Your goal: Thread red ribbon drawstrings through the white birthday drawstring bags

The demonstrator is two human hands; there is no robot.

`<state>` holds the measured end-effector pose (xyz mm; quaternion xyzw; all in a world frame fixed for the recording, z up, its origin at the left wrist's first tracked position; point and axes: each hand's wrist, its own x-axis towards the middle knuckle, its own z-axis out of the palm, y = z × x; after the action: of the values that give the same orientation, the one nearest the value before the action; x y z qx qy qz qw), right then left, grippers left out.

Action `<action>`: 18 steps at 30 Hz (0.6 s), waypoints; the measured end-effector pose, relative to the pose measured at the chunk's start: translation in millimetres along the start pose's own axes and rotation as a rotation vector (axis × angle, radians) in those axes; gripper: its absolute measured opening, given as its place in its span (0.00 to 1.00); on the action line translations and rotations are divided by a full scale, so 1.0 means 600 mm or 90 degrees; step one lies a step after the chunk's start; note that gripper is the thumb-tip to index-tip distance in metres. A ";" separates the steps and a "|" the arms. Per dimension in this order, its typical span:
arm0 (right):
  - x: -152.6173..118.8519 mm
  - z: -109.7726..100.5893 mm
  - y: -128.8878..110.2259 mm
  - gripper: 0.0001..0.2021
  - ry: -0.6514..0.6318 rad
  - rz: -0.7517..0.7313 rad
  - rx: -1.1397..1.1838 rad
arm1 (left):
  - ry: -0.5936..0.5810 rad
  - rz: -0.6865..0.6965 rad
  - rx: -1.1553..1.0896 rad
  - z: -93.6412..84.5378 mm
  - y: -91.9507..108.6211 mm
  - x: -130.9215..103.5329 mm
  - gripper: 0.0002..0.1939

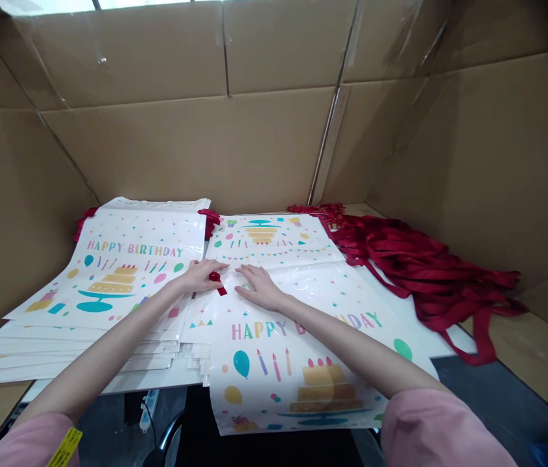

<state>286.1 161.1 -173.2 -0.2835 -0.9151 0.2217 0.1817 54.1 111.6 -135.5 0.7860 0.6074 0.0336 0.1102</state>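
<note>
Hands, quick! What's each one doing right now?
Left hand: at the red ribbon; can't tell whether it's gripping.
Right hand: open, palm down on the printed sheet.

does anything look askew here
Slightly untidy: the left stack of printed sheets has fanned, uneven edges, the nearest birthday sheet overhangs the white tabletop in front, and a red ribbon pile trails past its right edge.

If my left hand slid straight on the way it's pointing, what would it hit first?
Your left hand would probably meet your right hand first, though exact depth is unclear.
</note>
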 end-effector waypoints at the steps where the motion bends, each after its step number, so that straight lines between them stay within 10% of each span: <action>1: -0.003 -0.011 0.016 0.26 0.023 0.004 0.009 | -0.003 0.001 0.005 -0.001 0.002 -0.001 0.27; 9: -0.110 -0.171 0.236 0.14 0.287 0.258 -0.106 | -0.032 0.006 0.023 -0.014 0.020 -0.005 0.24; 18: -0.182 -0.238 0.348 0.09 0.259 0.404 -0.079 | -0.058 0.010 0.052 -0.023 0.028 -0.002 0.24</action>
<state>527.6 293.8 -182.7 -0.6015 -0.7387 0.1508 0.2642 67.2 108.5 -118.2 0.7951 0.5966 -0.0264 0.1052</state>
